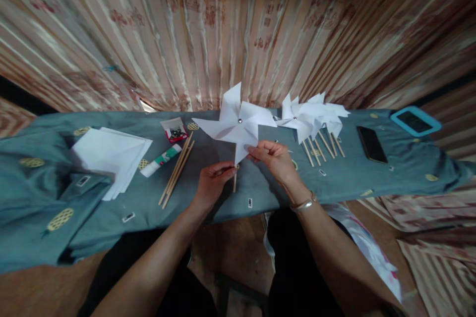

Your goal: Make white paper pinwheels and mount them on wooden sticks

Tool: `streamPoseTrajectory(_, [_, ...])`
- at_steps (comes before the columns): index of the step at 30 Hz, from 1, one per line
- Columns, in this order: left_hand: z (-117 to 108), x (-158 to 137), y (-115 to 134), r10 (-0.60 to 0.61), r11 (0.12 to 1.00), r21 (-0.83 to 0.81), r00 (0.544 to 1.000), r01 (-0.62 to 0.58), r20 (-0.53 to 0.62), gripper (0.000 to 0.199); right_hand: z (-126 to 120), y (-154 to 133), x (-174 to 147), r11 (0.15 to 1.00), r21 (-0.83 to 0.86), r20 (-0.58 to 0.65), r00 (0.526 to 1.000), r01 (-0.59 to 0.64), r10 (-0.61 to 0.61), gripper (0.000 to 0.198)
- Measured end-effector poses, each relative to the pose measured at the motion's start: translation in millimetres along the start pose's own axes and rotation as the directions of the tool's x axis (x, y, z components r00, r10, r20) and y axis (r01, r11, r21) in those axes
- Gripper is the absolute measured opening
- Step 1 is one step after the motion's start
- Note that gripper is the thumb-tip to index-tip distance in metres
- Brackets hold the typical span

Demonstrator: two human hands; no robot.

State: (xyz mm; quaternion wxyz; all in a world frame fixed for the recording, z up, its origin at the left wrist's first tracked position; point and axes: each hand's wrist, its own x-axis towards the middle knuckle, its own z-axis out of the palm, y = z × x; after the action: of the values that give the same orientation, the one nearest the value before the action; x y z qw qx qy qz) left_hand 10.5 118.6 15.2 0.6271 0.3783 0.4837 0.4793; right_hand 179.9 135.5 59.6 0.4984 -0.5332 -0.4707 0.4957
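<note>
A white paper pinwheel [232,126] with a shiny pin at its centre stands upright before me. My left hand [211,184] pinches its wooden stick [234,184] just below the blades. With thumb and fingers closed, my right hand [273,157] grips the edge of the pinwheel's lower right blade. To the right lie several finished-looking pinwheels [303,115] with their sticks toward me. Left of my hands are a few loose wooden sticks [176,173], a glue stick [161,159] and a small red and white box [174,131] of metal pins.
A stack of white paper sheets [111,156] lies at the left on the grey-green cloth [208,208]. A dark phone [372,144] and a blue-framed device [415,120] rest at the right. Behind the table hangs a patterned curtain [223,34]. A white plastic bag [366,247] is below the edge.
</note>
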Motion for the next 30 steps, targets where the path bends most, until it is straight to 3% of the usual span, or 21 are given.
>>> streamPoseTrajectory(7, [1.1,-1.2,0.2,0.025,1.0,0.014,0.998,-0.026,0.052,0.03,7.4,-1.5,-3.4,0.998,0.027,0.069,0.996,-0.058,0.056,0.039])
streamPoseTrajectory(15, [-1.2,-0.5,0.7,0.05,0.998,0.022,0.997,-0.052,0.058,0.022,5.4,-6.0,-7.8,1.0,-0.02,0.186,0.982,0.012,-0.008,0.04])
streamPoseTrajectory(18, [-2.3,0.1,-0.5,0.039,0.999,0.019,0.999,-0.039,0.014,0.024,-8.3,-9.8,-4.3,0.998,0.034,0.106,0.993,0.049,-0.052,0.038])
streamPoseTrajectory(22, [-3.6,-0.1,-1.7,0.013,1.0,0.007,1.0,-0.013,0.008,0.026,-29.4,-13.1,4.2,0.991,0.087,-0.103,0.99,0.104,-0.095,0.033])
streamPoseTrajectory(26, [-3.4,-2.7,-0.4,-0.002,1.0,0.019,1.0,0.001,0.03,0.025,-38.3,-8.6,13.1,0.978,0.05,-0.352,0.92,0.202,-0.172,0.027])
streamPoseTrajectory(28, [-2.5,-4.1,0.7,-0.009,1.0,0.024,0.999,0.008,0.041,0.025,-37.8,-4.5,16.5,0.973,0.041,-0.383,0.903,0.226,-0.194,0.031])
streamPoseTrajectory(30, [-1.5,-4.8,1.7,-0.019,1.0,0.025,0.999,0.018,0.047,0.025,-35.9,-1.0,18.7,0.976,0.056,-0.358,0.917,0.211,-0.178,0.036])
